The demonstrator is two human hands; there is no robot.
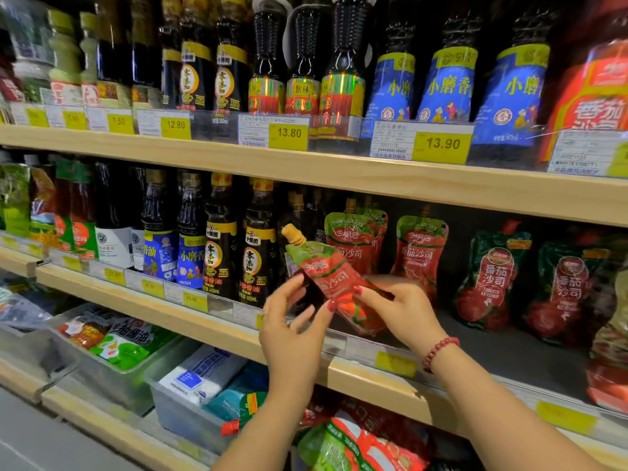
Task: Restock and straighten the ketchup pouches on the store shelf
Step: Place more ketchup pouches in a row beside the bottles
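Glossy, crinkled red-and-green pouch with ribbed tan spout, tilted before the wooden shelf; my left hand and right hand both pinch its lower half. Two matching pouches stand upright behind it, two darker pouches beside them.

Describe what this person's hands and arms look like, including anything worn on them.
Both forearms are bare, and no sleeves show. The left hand and the right hand have nails painted red. A bracelet of round dark red beads circles the right wrist. No rings, watch or gloves are visible.
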